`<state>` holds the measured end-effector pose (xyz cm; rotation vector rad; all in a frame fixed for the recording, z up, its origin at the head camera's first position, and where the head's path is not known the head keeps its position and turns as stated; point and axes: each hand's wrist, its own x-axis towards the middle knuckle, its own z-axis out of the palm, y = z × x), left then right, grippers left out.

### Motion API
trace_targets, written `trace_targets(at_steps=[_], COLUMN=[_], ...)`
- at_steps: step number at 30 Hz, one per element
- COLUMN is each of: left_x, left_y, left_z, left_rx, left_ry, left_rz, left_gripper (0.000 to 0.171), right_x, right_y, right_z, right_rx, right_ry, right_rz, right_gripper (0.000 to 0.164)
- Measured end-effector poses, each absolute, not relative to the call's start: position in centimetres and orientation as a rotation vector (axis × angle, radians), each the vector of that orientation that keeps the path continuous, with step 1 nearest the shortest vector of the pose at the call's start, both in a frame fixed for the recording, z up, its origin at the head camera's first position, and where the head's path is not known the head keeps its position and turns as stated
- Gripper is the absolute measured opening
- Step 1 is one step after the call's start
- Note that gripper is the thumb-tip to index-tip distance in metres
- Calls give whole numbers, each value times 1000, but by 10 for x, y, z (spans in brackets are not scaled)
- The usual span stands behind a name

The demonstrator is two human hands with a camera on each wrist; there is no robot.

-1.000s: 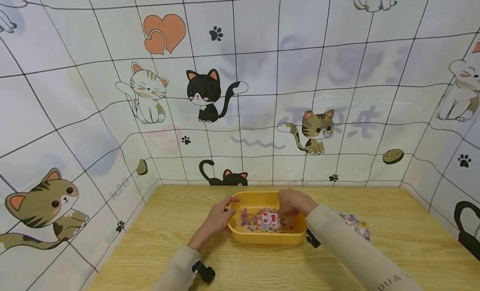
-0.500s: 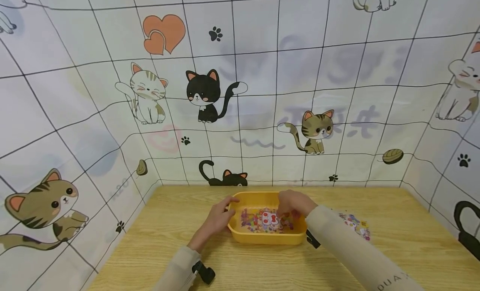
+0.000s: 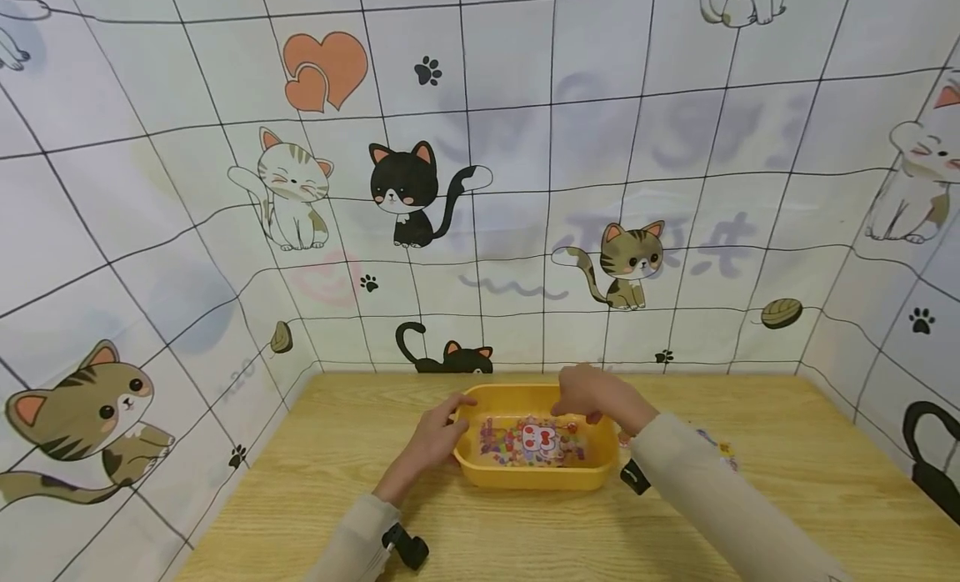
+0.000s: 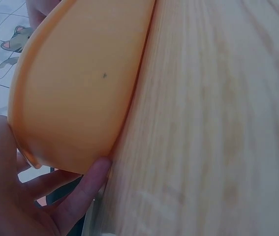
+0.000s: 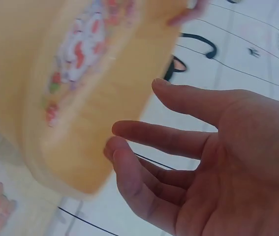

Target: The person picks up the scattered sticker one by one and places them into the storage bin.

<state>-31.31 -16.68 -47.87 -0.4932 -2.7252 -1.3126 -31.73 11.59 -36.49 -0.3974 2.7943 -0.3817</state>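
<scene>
A yellow plastic basin (image 3: 534,479) with rounded corners stands on the wooden table. Flat inside it lies a clear sheet with many small colourful figures (image 3: 491,444) and a white character with a red bow (image 3: 538,439). My left hand (image 3: 437,436) grips the basin's left end; the left wrist view shows fingers against the outer wall (image 4: 80,98) and the rim. Over the basin's right back corner is my right hand (image 3: 600,396). In the right wrist view its fingers (image 5: 164,137) are loosely bent and apart, with nothing between them.
A second colourful sheet (image 3: 720,450) lies on the table (image 3: 375,423) right of the basin, partly hidden by the right sleeve (image 3: 712,490). A white cloth with cat drawings (image 3: 510,215) hangs behind and at both sides.
My right hand has risen slightly and moved right, away from the sheet in the basin, uncovering its right part. The left hand and the basin stay in place.
</scene>
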Motion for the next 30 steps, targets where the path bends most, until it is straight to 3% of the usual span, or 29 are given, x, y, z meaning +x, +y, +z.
trace_targets(at_steps=[5, 14, 30], left_x=[-312, -313, -312], left_y=[-168, -168, -167], left_z=[-480, -480, -479], left_rx=[-498, -496, -477], left_ry=[-2719, -2718, -2728], left_rz=[-1308, -1320, -1336], left_gripper=[35, 36, 36], right_x=[-306, -290, -273], right_y=[130, 157, 229], right_z=[-348, -340, -376], right_rx=[-506, -712, -681], right_ry=[2804, 2931, 3022], right_rz=[-483, -601, -895], right_gripper=[22, 21, 17])
